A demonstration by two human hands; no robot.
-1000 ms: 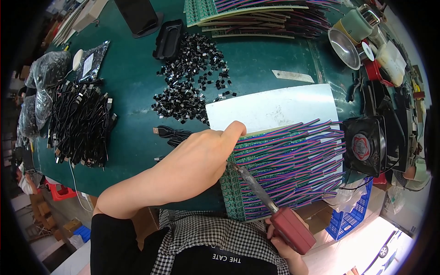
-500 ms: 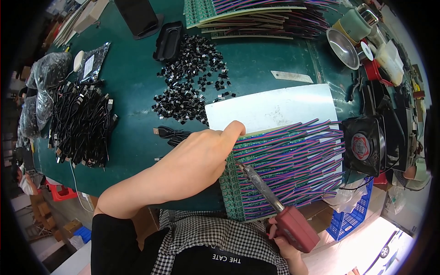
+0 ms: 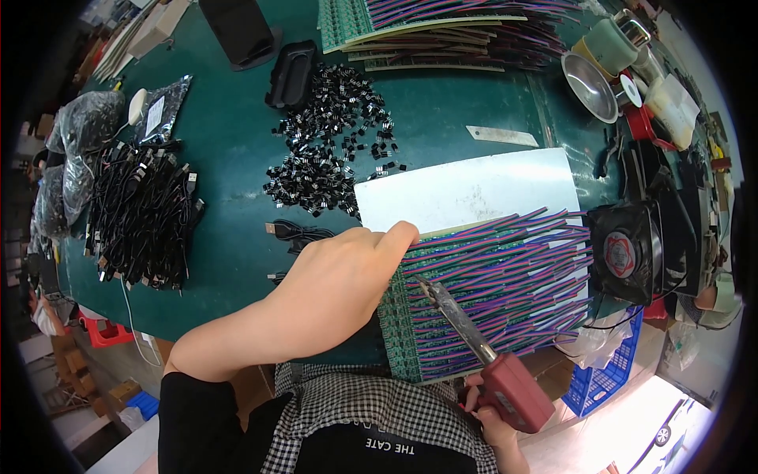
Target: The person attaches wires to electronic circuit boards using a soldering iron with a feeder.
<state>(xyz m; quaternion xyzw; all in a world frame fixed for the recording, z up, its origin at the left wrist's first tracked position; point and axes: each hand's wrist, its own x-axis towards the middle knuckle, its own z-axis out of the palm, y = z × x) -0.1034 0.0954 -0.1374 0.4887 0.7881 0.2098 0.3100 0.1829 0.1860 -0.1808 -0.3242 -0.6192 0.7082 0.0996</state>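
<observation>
My right hand grips the red pistol handle of a soldering gun. Its tip points up and left, close to the row of wire ends on a green circuit board panel. From that panel, many thin multicoloured wires fan out to the right. My left hand reaches over the panel's upper left corner, index finger and thumb drawn together beside the soldering tip. Whatever the fingers pinch is hidden beneath the hand. Panel and wires lie partly on a white sheet.
Small black connectors lie heaped beyond my left hand, with a black tray behind. Bundled black USB cables are at left. A fan stands right of the wires. More wired panels, a blade and a metal bowl lie farther back.
My left hand has shifted slightly down and its fingers have drawn in a little. The soldering tip has moved slightly up and right.
</observation>
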